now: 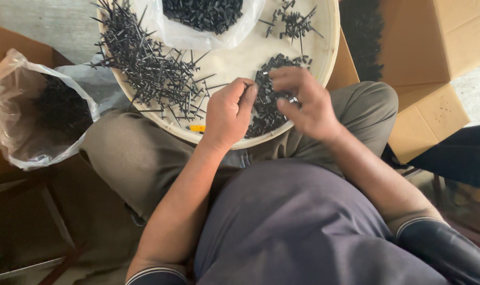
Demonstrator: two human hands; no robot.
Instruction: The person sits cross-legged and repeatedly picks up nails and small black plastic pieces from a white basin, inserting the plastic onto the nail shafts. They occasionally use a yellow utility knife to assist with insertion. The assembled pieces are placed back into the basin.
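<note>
Sorting small black parts (266,103) in round tray (332,47), 2 hands (271,108), long axes mixed

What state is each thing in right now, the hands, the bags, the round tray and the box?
Left hand: closed on a thin black plastic piece.
Right hand: fingers curled over small black plastic pieces.
Round white tray: resting across lap.
Clear plastic bag: open, holding black pieces.
Brown cardboard box: flaps open.

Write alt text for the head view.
A seated person's left hand and right hand pick through a pile of small black parts on a round tray on their lap. Long black sprues, clear bags and cardboard boxes surround them.
</note>
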